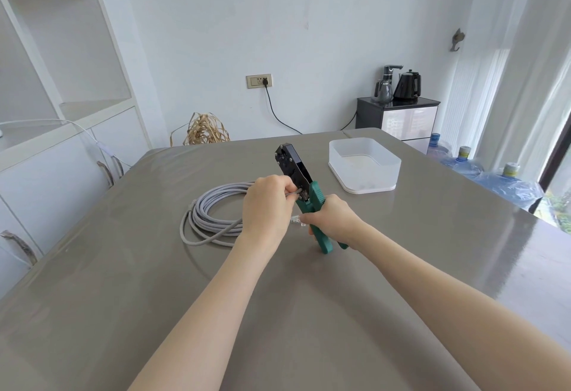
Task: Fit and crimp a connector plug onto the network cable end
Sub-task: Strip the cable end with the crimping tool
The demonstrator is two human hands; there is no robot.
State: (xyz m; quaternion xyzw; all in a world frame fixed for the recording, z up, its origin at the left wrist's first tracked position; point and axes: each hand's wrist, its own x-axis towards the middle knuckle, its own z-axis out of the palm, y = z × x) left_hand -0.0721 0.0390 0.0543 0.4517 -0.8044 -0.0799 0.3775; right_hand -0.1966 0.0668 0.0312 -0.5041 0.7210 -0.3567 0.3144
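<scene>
A coil of grey network cable [210, 208] lies on the grey table [154, 282], left of my hands. My left hand [267, 205] pinches the cable's free end and holds it in a slot of the crimping tool [296, 171]. The tool has a black head and green handles and stands tilted, head away from me. My right hand [332, 219] grips the green handles. A small clear connector plug [296, 221] shows at my right hand's fingertips, between the two hands.
A translucent white plastic box [364, 165] stands on the table to the right of the tool. Beyond the table's far edge are a dark cabinet [398, 118] with kettles, several water bottles [463, 165] at the right, and white shelving at the left.
</scene>
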